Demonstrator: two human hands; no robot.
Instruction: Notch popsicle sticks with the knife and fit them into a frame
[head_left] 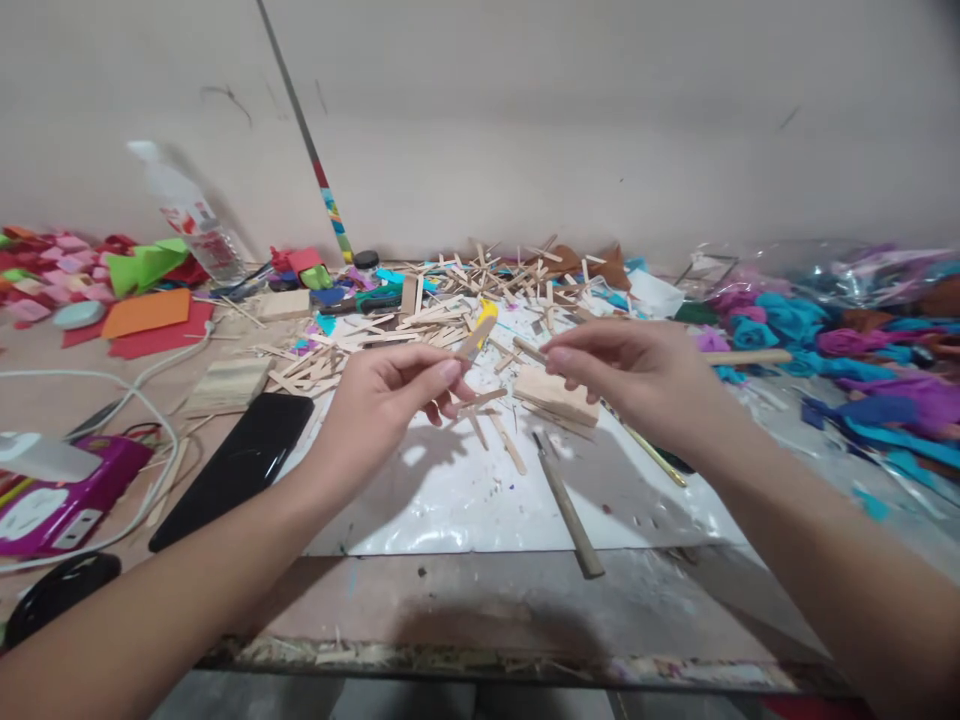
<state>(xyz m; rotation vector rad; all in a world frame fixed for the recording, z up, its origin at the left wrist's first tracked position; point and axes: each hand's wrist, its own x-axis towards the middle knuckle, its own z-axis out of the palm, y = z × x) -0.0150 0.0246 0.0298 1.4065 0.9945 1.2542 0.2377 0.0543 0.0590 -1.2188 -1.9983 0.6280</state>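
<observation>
My left hand [401,390] pinches a small flat wooden stick [481,335] between thumb and fingertips, above a white sheet [442,515]. To its right, my right hand [630,375] is closed around a thin tool, whose tip [529,349] points left and whose wooden handle [750,357] sticks out behind the hand. The hands are apart. Beneath them lie loose sticks [508,445] and a light wooden block [555,397]. A wooden-handled tool [570,510] rests on the sheet nearer the front edge.
Many sticks [442,320] are piled at the back. On the left are a black phone [236,465], a purple power strip [97,490], a white cable and a plastic bottle [195,220]. Coloured material [780,320] lies at the right. A long rod [300,120] leans on the wall.
</observation>
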